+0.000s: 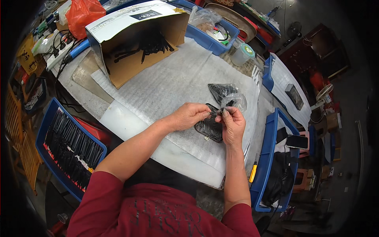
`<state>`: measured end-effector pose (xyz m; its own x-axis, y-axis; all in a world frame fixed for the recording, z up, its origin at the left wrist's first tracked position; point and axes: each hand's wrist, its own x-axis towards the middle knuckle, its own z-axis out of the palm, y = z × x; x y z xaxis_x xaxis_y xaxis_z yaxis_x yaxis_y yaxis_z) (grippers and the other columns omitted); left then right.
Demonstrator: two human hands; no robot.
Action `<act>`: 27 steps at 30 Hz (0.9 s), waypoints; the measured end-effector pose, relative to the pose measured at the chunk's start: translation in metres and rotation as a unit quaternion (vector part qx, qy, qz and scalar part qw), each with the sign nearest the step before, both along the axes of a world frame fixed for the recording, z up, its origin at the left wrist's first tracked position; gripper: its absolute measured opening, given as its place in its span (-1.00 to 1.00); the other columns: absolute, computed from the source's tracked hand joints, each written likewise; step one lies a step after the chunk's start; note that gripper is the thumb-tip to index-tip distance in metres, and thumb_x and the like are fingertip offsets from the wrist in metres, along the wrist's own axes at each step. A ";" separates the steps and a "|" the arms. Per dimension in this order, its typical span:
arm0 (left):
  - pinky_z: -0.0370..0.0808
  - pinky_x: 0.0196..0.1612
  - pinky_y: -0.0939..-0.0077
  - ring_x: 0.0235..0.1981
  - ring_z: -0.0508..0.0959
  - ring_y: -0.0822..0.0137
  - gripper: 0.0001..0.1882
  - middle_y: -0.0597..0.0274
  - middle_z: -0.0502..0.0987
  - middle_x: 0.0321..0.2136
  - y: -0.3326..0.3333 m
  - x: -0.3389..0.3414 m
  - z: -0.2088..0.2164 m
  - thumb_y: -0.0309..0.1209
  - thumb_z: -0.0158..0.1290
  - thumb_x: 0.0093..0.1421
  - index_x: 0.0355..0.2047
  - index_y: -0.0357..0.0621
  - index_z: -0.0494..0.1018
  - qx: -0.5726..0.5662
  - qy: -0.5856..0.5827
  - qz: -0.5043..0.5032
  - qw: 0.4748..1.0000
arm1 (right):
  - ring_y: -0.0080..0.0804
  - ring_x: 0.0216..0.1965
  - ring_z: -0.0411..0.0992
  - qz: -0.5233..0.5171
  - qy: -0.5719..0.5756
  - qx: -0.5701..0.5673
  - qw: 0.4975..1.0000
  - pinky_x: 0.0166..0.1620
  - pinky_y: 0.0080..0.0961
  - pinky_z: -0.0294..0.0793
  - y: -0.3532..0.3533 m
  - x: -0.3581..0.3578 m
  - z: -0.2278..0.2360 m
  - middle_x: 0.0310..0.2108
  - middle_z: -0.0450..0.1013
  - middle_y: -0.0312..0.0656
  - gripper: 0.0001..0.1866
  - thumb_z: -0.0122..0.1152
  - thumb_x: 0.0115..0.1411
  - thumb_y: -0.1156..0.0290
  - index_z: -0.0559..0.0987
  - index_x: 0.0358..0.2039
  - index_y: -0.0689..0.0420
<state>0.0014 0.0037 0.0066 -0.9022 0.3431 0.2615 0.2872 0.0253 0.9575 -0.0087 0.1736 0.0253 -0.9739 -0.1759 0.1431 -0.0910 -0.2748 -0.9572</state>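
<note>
Both my hands meet over the table, fingertips close together around a small dark piece [219, 112] too tiny to name. My left hand [188, 117] is closed in a pinch at its left end. On the other side, my right hand [233, 125] pinches it between thumb and fingers. Beneath them lies a dark, rounded shallow tray [208, 128], partly hidden by my hands; its contents are hard to make out. Just beyond are a clear plastic bag of black parts [221, 91] and another, mostly transparent bag [239, 102].
An open cardboard box [138, 67] with black rod-like parts lies on its side at the back left. Blue bins stand left [98, 148], right [269, 148] and behind [211, 46]. A yellow-handled screwdriver [253, 173] is beside the right bin. White foam sheet [169, 73] covers the table.
</note>
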 end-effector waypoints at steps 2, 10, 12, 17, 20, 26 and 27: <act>0.31 -0.47 0.64 -0.55 0.35 0.54 -0.83 0.32 0.40 -0.61 -0.001 0.001 0.002 -0.42 -0.12 0.12 -0.39 -0.27 0.40 -0.015 0.010 0.001 1.000 | -0.59 -0.56 0.36 0.002 0.001 -0.006 1.000 -0.45 -0.73 0.37 -0.001 0.000 -0.001 -0.54 0.38 -0.26 -0.92 0.03 0.06 0.53 0.39 -0.41 0.25; 0.32 -0.46 0.55 -0.56 0.39 0.43 -0.84 0.21 0.42 -0.61 0.002 0.000 -0.001 -0.41 -0.08 0.08 -0.42 -0.26 0.40 -0.038 0.032 0.026 0.998 | -0.64 -0.57 0.32 0.026 0.020 0.026 0.999 -0.47 -0.77 0.32 -0.002 0.002 -0.004 -0.56 0.37 -0.29 -0.93 0.05 0.06 0.52 0.41 -0.44 0.24; 0.32 -0.46 0.55 -0.56 0.39 0.42 -0.84 0.20 0.43 -0.61 0.001 0.001 -0.001 -0.41 -0.08 0.07 -0.41 -0.26 0.40 -0.035 0.035 0.030 0.998 | -0.65 -0.58 0.31 0.024 0.017 0.034 0.999 -0.48 -0.77 0.31 -0.003 0.002 -0.005 -0.56 0.36 -0.30 -0.93 0.05 0.05 0.52 0.41 -0.45 0.25; 0.35 -0.42 0.56 -0.51 0.42 0.44 -0.81 0.22 0.45 -0.57 0.000 0.000 -0.003 -0.40 -0.10 0.11 -0.37 -0.29 0.40 -0.066 0.037 0.008 0.997 | -0.69 -0.60 0.27 0.027 0.028 0.077 0.996 -0.51 -0.80 0.27 -0.005 0.006 -0.004 -0.57 0.35 -0.32 -0.92 0.07 0.05 0.50 0.42 -0.45 0.24; 0.35 -0.42 0.56 -0.51 0.42 0.43 -0.81 0.21 0.44 -0.56 0.000 0.001 -0.001 -0.40 -0.10 0.11 -0.38 -0.29 0.40 -0.070 0.043 0.013 0.997 | -0.72 -0.61 0.23 0.027 0.035 0.115 0.992 -0.54 -0.82 0.22 -0.007 0.007 -0.004 -0.59 0.33 -0.36 -0.92 0.08 0.05 0.49 0.41 -0.48 0.22; 0.34 -0.43 0.56 -0.53 0.40 0.44 -0.81 0.22 0.43 -0.57 0.000 0.002 0.002 -0.40 -0.09 0.10 -0.38 -0.29 0.41 -0.087 0.020 0.003 0.996 | -0.76 -0.64 0.16 0.002 0.086 0.209 0.974 -0.59 -0.82 0.12 0.000 0.004 -0.008 -0.67 0.26 -0.43 -0.85 0.08 0.07 0.41 0.39 -0.54 0.20; 0.34 -0.43 0.56 -0.53 0.40 0.44 -0.81 0.22 0.43 -0.57 0.000 0.002 0.001 -0.40 -0.09 0.10 -0.38 -0.29 0.41 -0.087 0.020 0.004 0.996 | -0.76 -0.66 0.16 0.005 0.065 0.215 0.975 -0.61 -0.82 0.13 0.000 0.004 -0.007 -0.68 0.25 -0.43 -0.83 0.05 0.09 0.36 0.39 -0.54 0.19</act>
<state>0.0030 0.0035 0.0071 -0.8949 0.3802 0.2337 0.3237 0.1927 0.9263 -0.0045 0.1739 0.0186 -0.9505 -0.2562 0.1755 -0.2178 0.1471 -0.9648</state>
